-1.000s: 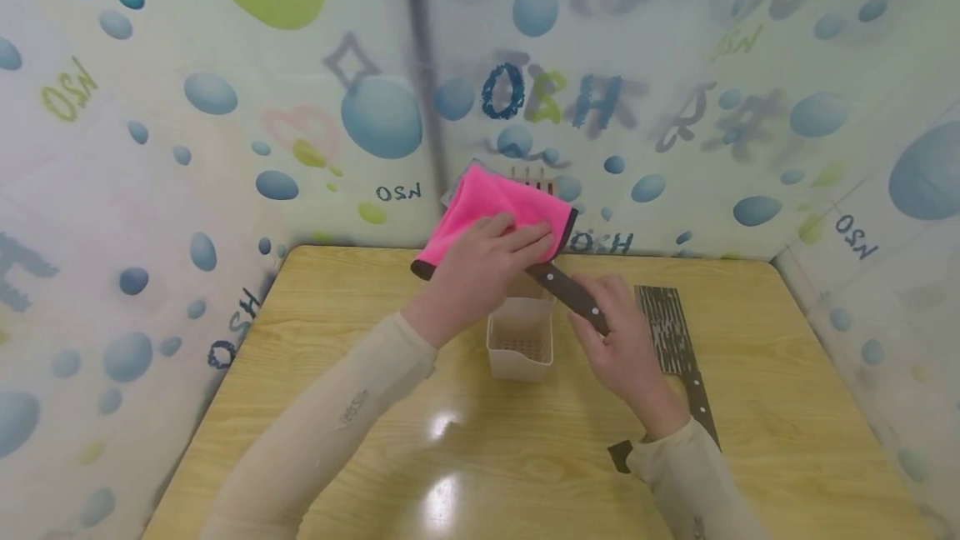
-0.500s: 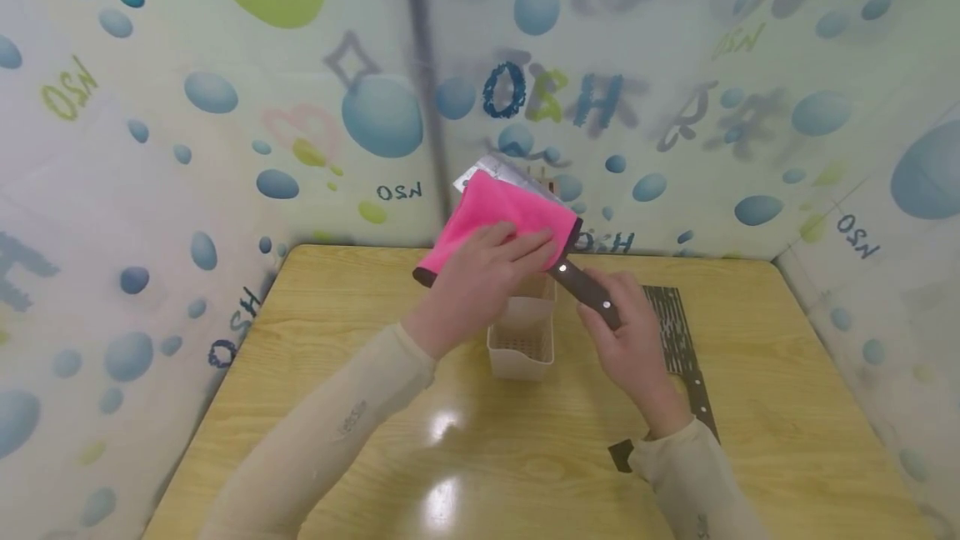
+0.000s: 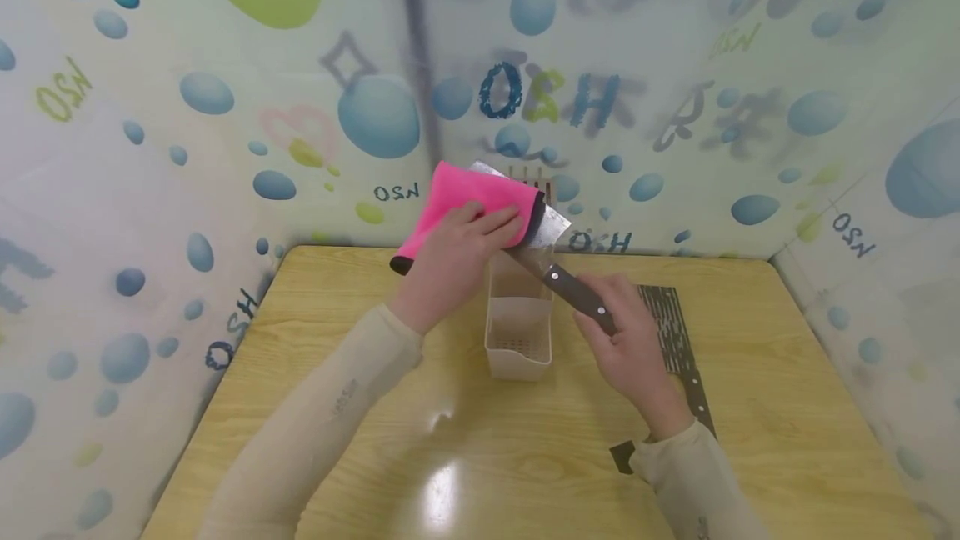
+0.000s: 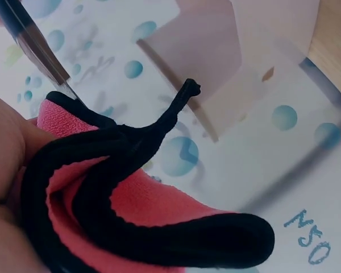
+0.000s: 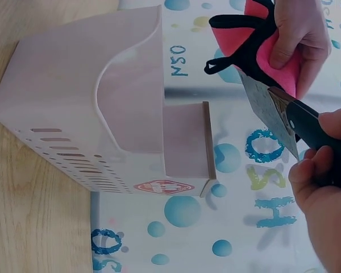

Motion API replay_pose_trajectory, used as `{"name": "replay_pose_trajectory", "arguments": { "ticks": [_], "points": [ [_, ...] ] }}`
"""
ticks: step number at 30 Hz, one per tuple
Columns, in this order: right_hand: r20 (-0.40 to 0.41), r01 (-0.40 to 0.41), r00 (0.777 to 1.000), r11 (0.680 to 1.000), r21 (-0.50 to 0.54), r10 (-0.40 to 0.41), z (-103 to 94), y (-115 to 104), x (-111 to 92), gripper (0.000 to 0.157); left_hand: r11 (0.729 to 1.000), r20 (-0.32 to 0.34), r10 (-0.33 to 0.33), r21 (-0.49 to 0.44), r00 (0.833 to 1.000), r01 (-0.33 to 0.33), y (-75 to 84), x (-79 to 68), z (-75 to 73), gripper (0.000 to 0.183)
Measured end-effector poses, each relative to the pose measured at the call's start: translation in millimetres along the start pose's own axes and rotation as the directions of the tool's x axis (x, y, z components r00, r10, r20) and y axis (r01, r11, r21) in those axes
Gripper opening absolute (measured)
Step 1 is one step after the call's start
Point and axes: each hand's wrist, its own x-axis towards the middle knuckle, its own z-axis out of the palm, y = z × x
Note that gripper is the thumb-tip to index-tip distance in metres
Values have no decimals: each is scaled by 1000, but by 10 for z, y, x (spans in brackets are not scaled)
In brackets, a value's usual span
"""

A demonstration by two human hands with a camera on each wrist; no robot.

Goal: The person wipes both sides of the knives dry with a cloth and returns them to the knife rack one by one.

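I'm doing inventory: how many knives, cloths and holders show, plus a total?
Knives: 2 (held knife, lying knife)
Cloths: 1 (pink cloth)
Holders: 1 (pale holder)
Total: 4, excluding a dark piece by the right sleeve, too hidden to identify

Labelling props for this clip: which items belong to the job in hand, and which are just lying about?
In the job:
cleaver, gripped by the right hand
pink cloth, held against it by the left hand

Apparently lying about:
second cleaver
pale holder, untouched, role unclear
black piece, partly hidden by the right sleeve
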Motion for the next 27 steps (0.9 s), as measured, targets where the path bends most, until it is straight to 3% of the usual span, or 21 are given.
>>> {"name": "replay_pose_trajectory", "arguments": {
  "ticks": [7, 20, 27],
  "points": [
    [22, 11, 1000, 1000, -11, -10, -14, -1, -8, 40, 996, -6, -65, -59, 998, 65, -165, 14, 32, 53],
    [42, 20, 999, 1000, -8, -19, -24, 5, -18, 41, 988, 23, -150, -38, 988, 151, -452, 36, 10, 55],
    [35, 36, 999, 999, 4, -37, -33, 6, -21, 40, 979, 54, -199, -38, 979, 201, -532, 45, 12, 62]
  ]
}}
